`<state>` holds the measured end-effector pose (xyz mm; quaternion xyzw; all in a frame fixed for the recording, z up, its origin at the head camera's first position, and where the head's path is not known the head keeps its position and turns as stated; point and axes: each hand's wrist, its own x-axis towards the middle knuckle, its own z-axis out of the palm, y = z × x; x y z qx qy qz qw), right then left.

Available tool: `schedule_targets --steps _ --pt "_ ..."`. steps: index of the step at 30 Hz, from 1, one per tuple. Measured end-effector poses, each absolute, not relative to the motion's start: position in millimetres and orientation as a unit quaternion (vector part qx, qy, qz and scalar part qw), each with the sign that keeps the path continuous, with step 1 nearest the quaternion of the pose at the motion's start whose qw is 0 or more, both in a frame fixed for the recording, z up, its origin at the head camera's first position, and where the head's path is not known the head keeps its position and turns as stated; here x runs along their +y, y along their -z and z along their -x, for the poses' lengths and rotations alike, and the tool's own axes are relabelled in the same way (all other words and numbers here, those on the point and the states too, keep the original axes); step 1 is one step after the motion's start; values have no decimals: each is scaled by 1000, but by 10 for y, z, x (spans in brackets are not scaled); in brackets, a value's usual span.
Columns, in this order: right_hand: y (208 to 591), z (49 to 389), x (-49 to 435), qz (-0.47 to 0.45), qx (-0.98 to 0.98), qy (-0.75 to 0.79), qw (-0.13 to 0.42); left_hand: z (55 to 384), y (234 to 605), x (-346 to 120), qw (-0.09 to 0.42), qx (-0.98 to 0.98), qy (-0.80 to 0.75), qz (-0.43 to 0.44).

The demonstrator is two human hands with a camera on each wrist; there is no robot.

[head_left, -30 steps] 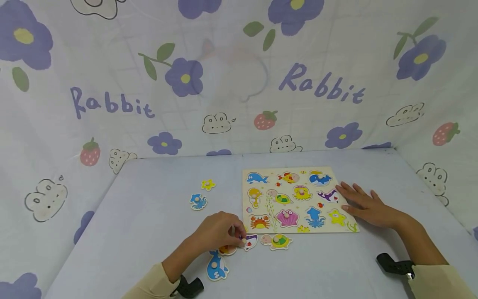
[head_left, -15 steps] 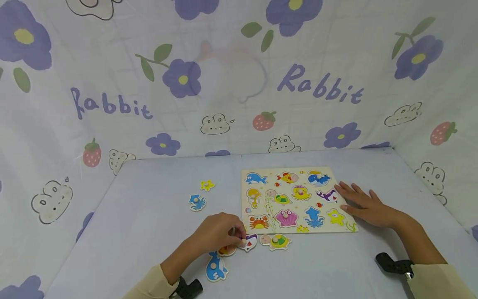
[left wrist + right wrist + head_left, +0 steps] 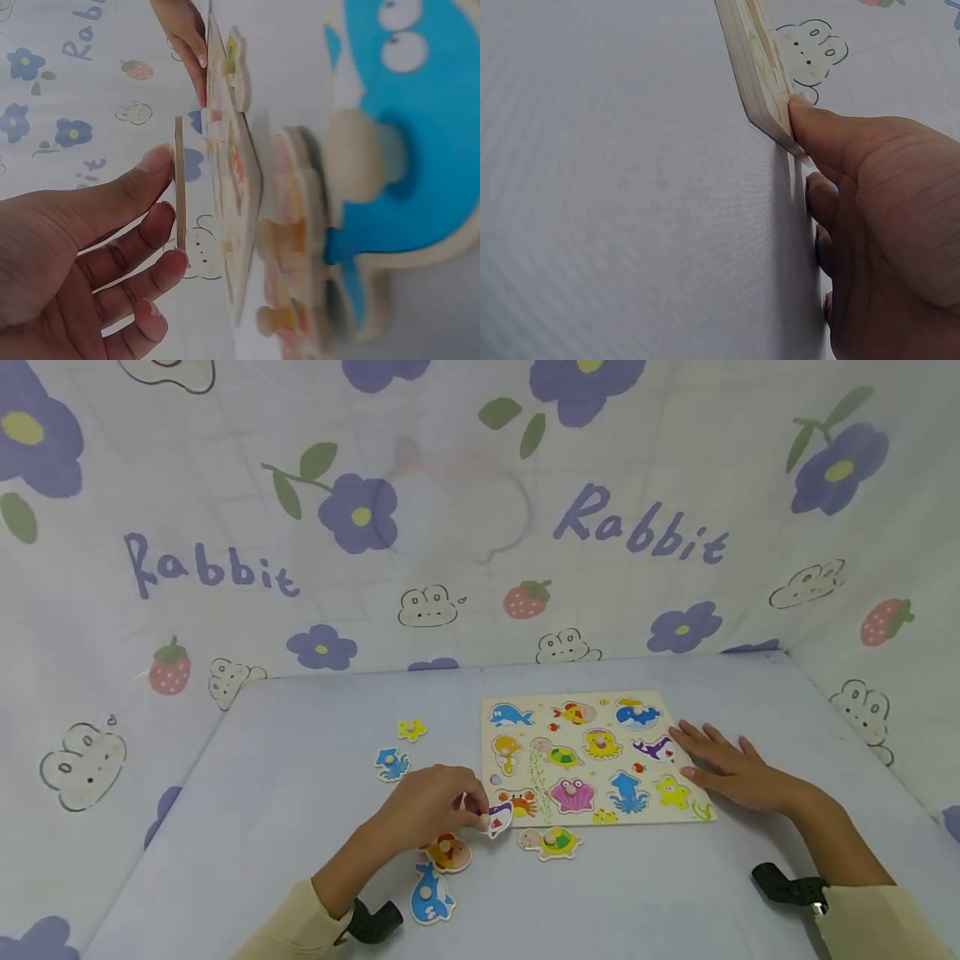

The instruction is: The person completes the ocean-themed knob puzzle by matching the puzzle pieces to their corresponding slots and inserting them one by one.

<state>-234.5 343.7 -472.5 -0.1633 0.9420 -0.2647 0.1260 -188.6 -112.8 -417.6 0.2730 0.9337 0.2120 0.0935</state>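
Between thumb and fingers of our left hand (image 3: 431,806) we pinch the purple whale piece (image 3: 500,821), likely light and stiff, best held by its edges; right of that grip, our right hand (image 3: 738,777), unclenched, touches the board (image 3: 660,815).

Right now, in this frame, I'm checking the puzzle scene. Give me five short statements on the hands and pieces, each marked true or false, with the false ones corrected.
1. The left hand pinches the purple whale piece. True.
2. The right hand holds a loose piece too. False: it touches the edge of the board.
3. The yellow star piece lies farther from the person than the blue squid piece. True.
4. The loose turtle piece lies beyond the board's far edge. False: it lies on the table, on the person's side of the board.
5. The pink shell piece is in the board. True.
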Motion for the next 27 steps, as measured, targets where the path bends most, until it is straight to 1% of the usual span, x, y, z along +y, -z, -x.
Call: schedule_targets --steps 5,18,27 --pt "4732 2312 3445 157 940 273 130 1996 4085 -992 72 932 -184 -304" --pt "4769 2269 3419 167 938 276 124 2345 3951 -486 67 921 -175 -342" --pt "4770 2229 3422 170 939 278 113 2603 3976 -62 59 931 -166 -320"
